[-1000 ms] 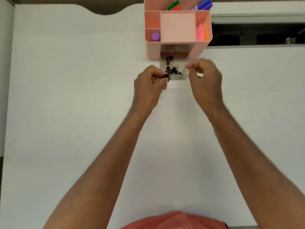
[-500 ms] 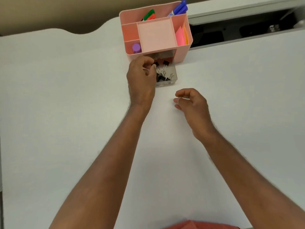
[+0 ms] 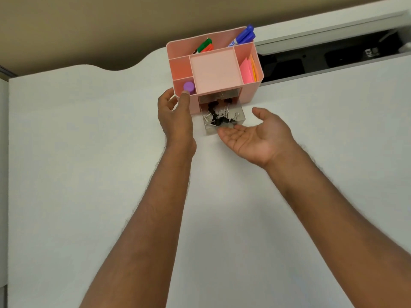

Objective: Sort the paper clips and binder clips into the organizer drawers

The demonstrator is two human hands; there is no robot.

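Near the upper middle of the frame, a pink organizer point(image 3: 214, 70) stood on the white desk point(image 3: 89, 152), with one clear drawer point(image 3: 224, 121) pulled out of its front toward the lower edge of the picture. A tangle of black binder clips point(image 3: 216, 120) lay inside that drawer; their number could not be counted, though several showed. No paper clips could be made out for certain, and what the second drawer slot above held was too dim to tell.

The left hand point(image 3: 175, 116) rested against the organizer's lower-left corner, thumb tip on the rim beside a purple cap point(image 3: 188, 86), its grip loose and grasping nothing; it seemed to be steadying the box. The right hand point(image 3: 255, 136) lay palm up just below and right of the drawer, fingers straight and released, fingertips touching or almost touching the drawer's front edge.

Judging by this, the step in hand was probably closing the filled drawer. To do it well, the left hand should brace the organizer so it would not slide toward the back of the desk, while the right fingers pushed squarely on the drawer front. A skewed push could jam it, and any clip handle sticking above the rim might catch on the slot.

Counted: one organizer, one open drawer, two hands, one purple cap, one green marker point(image 3: 204, 45), two blue markers point(image 3: 244, 36), and a stack of pink and orange sticky notes point(image 3: 248, 71).
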